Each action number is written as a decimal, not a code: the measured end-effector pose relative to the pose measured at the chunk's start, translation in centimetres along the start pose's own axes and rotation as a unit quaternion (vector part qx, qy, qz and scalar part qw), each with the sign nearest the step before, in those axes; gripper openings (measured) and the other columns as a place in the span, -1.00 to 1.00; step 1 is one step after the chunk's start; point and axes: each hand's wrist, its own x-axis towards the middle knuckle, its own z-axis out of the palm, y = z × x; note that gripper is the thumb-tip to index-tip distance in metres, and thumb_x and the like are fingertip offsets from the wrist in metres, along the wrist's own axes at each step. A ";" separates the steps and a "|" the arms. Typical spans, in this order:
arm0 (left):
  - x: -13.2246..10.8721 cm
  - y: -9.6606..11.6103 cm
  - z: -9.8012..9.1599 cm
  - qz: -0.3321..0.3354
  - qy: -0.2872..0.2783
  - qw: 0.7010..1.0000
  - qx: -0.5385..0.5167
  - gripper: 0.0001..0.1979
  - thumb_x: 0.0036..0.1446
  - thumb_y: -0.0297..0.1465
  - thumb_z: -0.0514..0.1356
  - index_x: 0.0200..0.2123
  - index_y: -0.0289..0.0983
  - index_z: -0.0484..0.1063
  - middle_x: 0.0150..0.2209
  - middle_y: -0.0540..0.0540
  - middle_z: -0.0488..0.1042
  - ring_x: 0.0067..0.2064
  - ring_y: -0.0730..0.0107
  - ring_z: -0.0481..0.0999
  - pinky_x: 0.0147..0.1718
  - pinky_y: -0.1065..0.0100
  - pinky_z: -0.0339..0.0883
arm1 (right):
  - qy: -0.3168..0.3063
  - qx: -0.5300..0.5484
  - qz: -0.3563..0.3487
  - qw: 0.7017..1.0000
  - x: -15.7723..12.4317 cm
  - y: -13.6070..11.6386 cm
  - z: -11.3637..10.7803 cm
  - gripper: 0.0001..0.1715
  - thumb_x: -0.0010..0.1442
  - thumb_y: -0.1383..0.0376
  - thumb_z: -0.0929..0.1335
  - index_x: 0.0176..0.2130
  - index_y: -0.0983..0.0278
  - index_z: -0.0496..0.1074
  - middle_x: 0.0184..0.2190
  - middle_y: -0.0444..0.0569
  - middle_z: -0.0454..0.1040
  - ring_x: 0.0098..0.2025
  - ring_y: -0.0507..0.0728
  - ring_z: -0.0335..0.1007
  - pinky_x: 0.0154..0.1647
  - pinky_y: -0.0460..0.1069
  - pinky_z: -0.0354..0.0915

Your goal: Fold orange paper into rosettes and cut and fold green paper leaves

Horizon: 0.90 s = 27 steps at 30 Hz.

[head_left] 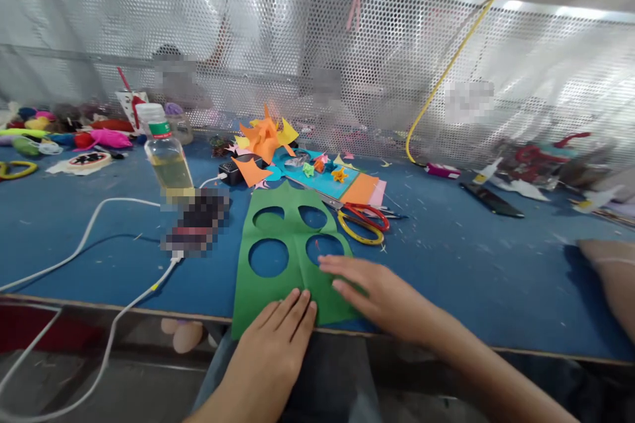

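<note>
A green sheet of paper (268,291) with several round and oval holes cut out lies at the front of the blue table, its near edge hanging slightly over. My left hand (282,337) rests flat on its lower part, fingers stretched out. Over the right side of the sheet is my right hand (372,287), fingers extended near the lower right hole; whether it touches the paper is unclear. Just beyond, scissors (364,221) with red and yellow handles lie with their blades reaching toward the sheet's upper right edge.
Orange paper scraps (265,139) and small folded stars (339,175) lie behind. Left are a bottle (169,165), a phone (201,218) and a white cable (112,337). A black phone (491,199) lies right, near another person's arm (612,271). A perforated metal panel (307,46) borders the back.
</note>
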 end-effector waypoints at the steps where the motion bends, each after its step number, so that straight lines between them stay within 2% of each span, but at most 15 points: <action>1: 0.0 -0.2 0.0 0.002 0.000 1.000 -0.010 -0.50 0.06 -0.69 -0.12 -0.01 -0.30 0.38 0.05 -0.06 0.42 0.05 0.38 0.42 -0.07 0.35 0.35 | 0.027 -0.016 0.041 0.999 0.3 1.8 -1.2 -0.58 0.24 0.20 0.16 0.03 0.12 0.39 0.01 -0.12 0.45 0.03 0.15 0.38 0.05 0.07 0.33; 3: 0.2 -0.6 -0.1 -0.003 -0.007 1.000 -0.028 -0.49 0.03 -0.69 -0.10 0.00 -0.29 0.38 0.05 -0.06 0.43 0.05 0.39 0.41 -0.06 0.35 0.34 | 0.086 -0.059 0.140 0.985 0.7 6.3 -3.5 -0.60 0.26 0.25 0.14 -0.04 0.22 0.43 -0.07 0.02 0.50 -0.03 0.23 0.42 -0.01 0.18 0.34; 5: 0.4 -0.8 -0.1 -0.015 -0.016 0.999 -0.035 -0.47 0.00 -0.70 -0.10 -0.01 -0.29 0.38 0.04 -0.07 0.43 0.05 0.37 0.42 -0.05 0.33 0.35 | 0.107 -0.103 0.231 0.962 0.8 11.3 -5.2 -0.64 0.21 0.31 0.20 -0.06 0.32 0.43 -0.10 0.16 0.49 -0.06 0.34 0.41 -0.04 0.29 0.29; 7: 0.6 -0.9 -0.1 -0.022 -0.019 0.999 -0.030 -0.46 -0.02 -0.70 -0.10 -0.01 -0.30 0.39 0.04 -0.09 0.43 0.04 0.33 0.43 -0.05 0.30 0.36 | 0.082 -0.120 0.288 0.946 0.7 15.7 -6.0 -0.72 0.16 0.35 0.29 -0.12 0.37 0.45 -0.14 0.21 0.49 -0.08 0.34 0.41 -0.05 0.26 0.29; 10: 1.0 -0.9 0.0 -0.022 -0.013 0.999 -0.026 -0.47 -0.01 -0.70 -0.11 -0.03 -0.29 0.41 0.03 -0.08 0.44 0.02 0.32 0.45 -0.06 0.28 0.37 | 0.029 -0.117 0.324 0.938 0.1 19.5 -5.6 -0.77 0.21 0.27 0.30 -0.13 0.29 0.40 -0.11 0.02 0.44 -0.14 0.12 0.41 -0.11 0.11 0.34; 12: 1.2 -0.8 0.2 -0.027 -0.006 0.999 -0.029 -0.53 0.08 -0.66 -0.11 -0.04 -0.29 0.42 0.02 -0.09 0.45 0.01 0.30 0.45 -0.06 0.26 0.37 | 0.013 -0.113 0.334 0.936 -0.3 20.5 -5.0 -0.73 0.24 0.23 0.27 -0.08 0.28 0.37 -0.08 0.00 0.40 -0.14 0.10 0.38 -0.13 0.09 0.35; 14: 1.3 -0.5 0.3 -0.039 0.005 0.999 -0.033 -0.64 0.18 -0.53 -0.06 -0.05 -0.29 0.43 0.01 -0.12 0.46 0.01 0.24 0.45 -0.06 0.21 0.37 | 0.012 -0.113 0.340 0.934 -0.6 20.7 -4.8 -0.70 0.24 0.22 0.27 -0.05 0.28 0.34 -0.06 0.01 0.38 -0.13 0.12 0.37 -0.14 0.11 0.35; 17: 1.2 0.0 0.5 -0.051 0.022 0.998 -0.033 -0.66 0.20 -0.33 0.02 -0.03 -0.31 0.42 0.02 -0.15 0.44 0.02 0.16 0.44 -0.05 0.17 0.36 | 0.017 -0.113 0.343 0.932 -0.9 20.7 -5.1 -0.68 0.23 0.22 0.28 -0.04 0.29 0.33 -0.05 0.02 0.37 -0.12 0.13 0.37 -0.13 0.12 0.35; 23: 0.7 0.3 0.7 -0.045 0.031 0.998 -0.008 -0.64 0.18 -0.33 0.04 0.01 -0.33 0.38 0.06 -0.14 0.41 0.06 0.19 0.41 0.00 0.19 0.32 | 0.014 -0.107 0.343 0.933 -1.1 20.4 -5.1 -0.71 0.24 0.22 0.27 -0.05 0.27 0.35 -0.05 0.02 0.38 -0.12 0.12 0.37 -0.13 0.10 0.35; 27: 0.4 0.6 0.5 -0.033 0.020 0.999 0.010 -0.60 0.18 -0.36 0.03 0.07 -0.36 0.31 0.07 -0.17 0.40 0.07 0.18 0.39 0.01 0.16 0.29 | 0.091 -0.120 0.374 0.915 -1.8 20.3 -5.6 -0.71 0.24 0.21 0.27 -0.06 0.27 0.35 -0.05 0.01 0.38 -0.13 0.11 0.37 -0.14 0.09 0.35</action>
